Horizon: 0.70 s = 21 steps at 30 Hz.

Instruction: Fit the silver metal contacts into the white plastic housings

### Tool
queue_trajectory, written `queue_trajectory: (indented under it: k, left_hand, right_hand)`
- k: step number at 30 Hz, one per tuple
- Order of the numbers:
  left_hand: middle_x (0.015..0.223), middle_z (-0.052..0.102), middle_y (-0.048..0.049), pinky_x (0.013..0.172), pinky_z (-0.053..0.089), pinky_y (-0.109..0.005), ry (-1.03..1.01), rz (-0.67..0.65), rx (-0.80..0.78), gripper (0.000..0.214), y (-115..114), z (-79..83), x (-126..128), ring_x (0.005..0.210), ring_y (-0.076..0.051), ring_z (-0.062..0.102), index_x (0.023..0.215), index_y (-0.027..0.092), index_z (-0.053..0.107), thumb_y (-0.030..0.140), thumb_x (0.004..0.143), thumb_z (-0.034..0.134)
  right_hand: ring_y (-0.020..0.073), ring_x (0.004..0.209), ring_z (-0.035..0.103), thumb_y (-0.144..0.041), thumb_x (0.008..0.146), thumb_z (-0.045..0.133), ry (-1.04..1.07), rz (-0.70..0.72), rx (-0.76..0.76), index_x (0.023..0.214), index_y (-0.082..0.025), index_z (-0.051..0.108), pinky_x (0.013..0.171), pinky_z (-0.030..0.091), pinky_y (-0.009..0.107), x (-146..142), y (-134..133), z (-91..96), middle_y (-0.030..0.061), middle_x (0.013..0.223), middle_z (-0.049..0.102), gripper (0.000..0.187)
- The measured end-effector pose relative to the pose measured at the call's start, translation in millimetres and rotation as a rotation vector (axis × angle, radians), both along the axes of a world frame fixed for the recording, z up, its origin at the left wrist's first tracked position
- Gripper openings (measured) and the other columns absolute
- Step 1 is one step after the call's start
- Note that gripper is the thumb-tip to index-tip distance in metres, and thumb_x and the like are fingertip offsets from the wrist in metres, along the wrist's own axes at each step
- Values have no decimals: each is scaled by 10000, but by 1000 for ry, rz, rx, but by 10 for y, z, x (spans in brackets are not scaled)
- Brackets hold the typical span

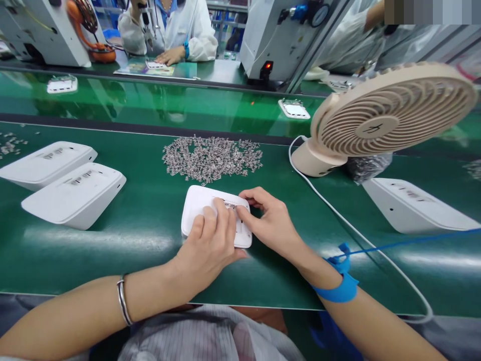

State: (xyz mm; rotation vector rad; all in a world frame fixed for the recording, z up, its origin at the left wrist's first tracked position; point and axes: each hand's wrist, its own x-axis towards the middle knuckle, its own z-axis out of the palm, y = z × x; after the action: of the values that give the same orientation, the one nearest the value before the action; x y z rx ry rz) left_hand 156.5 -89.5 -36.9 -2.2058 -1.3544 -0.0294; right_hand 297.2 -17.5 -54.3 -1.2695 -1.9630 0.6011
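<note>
Where the room opens out at the far side, two pale machines (48,35) flank a person in a white coat (203,30), with another white sleeve (343,42) showing farther right. A glossy green strip (158,106) crosses in front, carrying two small white units (294,109). The near surface is a green bench (48,260), smooth and reflective. Toward its far edge, right of centre, stands a beige fan (376,126); two white housings (71,196) lie at left and one at right.

The white casing (193,205) under work lies at near centre, apart from those housings. The left hand (210,245) lies across its top, fingers close together, thumb along the near side; whether it grips or merely rests cannot be told. The right hand (276,223) bends thumb and forefinger over the far right corner; whether they pinch a part cannot be confirmed. It is judged that the casing should stay flat on the bench, left hand steadying, right fingertips pressing lightly and squarely at the slot (229,205), which the fingers partly cover; a slanted push could slip. Smallest of all, loose metal clips (212,159) lie heaped beyond the casing and should be kept from straying under it.
</note>
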Motion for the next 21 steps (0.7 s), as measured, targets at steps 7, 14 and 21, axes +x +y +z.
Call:
queue_trajectory:
  k: [7,14,21]
  left_hand:
    - [810,596,-198,518,353,-305,165,355,-55,502,-164,158,-209,632,-226,498,937,15,631,473,860,439]
    - [727,528,-184,510,280,-313,-71,558,-103,468,16,179,-783,643,-270,496,807,24,603,434,881,389]
    - [802,565,-196,573,318,-329,-81,547,-88,418,56,274,-784,740,-318,532,1025,29,564,378,894,374]
  right_hand:
    - [308,992,544,-227,767,615,35,-469,463,984,-292,606,821,430,480,781,-17,211,93,1017,583,228]
    - [277,701,560,-317,554,767,-149,-484,742,653,-274,605,557,418,428,2020,201,141,4,646,450,195]
    - [160,415,379,-311,485,782,-156,-435,661,423,-263,436,462,335,347,2406,214,140,-74,462,187,355]
